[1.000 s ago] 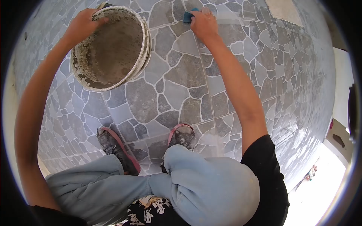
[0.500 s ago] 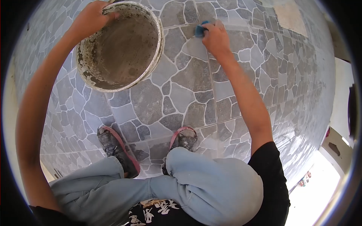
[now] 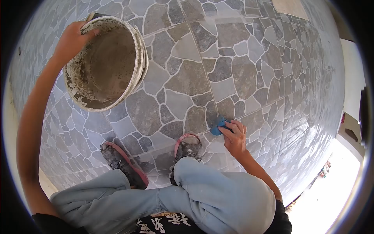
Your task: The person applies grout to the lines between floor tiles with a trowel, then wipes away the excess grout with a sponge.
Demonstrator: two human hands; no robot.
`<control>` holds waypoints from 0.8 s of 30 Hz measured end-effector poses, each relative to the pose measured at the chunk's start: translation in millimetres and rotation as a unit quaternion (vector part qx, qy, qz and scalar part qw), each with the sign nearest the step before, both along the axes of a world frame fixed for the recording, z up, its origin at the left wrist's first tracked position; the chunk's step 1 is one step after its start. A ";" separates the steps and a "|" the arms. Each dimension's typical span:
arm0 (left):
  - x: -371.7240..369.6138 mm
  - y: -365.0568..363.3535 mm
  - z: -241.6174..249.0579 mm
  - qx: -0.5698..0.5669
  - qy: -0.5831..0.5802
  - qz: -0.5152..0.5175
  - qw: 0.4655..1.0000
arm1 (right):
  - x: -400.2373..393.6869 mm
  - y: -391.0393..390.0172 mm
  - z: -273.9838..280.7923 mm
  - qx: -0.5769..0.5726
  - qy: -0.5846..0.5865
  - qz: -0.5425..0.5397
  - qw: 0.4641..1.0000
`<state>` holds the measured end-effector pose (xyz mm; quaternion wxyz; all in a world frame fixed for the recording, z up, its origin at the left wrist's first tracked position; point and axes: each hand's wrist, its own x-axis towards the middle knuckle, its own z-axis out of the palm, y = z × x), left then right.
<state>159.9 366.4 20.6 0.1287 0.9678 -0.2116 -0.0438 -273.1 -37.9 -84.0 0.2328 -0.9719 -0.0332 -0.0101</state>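
My left hand (image 3: 73,43) is closed on the left rim of a round, mortar-crusted bucket (image 3: 139,58), which leans toward me. Inside, a grey-brown grout mix (image 3: 109,66) covers the bottom. Off to the right, my right hand (image 3: 235,137) pinches a small blue grout scraper (image 3: 217,126) against the floor, over a joint between tiles near my right shoe. The tiled floor (image 3: 187,80) has a grey stone pattern with pale lines. Part of the scraper is hidden behind my fingers.
My two dirty shoes (image 3: 188,147) are planted on the tiles below the bucket. A beige flat piece (image 3: 291,8) lies at the top right. A dark edge of something (image 3: 94,16) shows behind the bucket. Bright light comes through an opening at the lower right.
My right hand has drawn the blue scraper down toward me, from the upper floor to beside my right shoe. The bucket and my left hand appear lower and farther left.
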 end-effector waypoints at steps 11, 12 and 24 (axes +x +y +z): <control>-3.9 -6.3 14.6 -0.070 0.111 0.006 0.991 | 454.6 44.2 -55.5 -0.040 -0.214 -0.017 0.976; -4.3 -6.2 14.2 -0.053 0.109 -0.004 0.993 | 457.1 58.1 -50.2 -0.036 -0.221 -0.017 0.974; -6.9 -14.7 17.1 -0.067 0.116 0.004 0.991 | 379.2 -67.4 -42.6 -0.147 -0.171 -0.222 0.948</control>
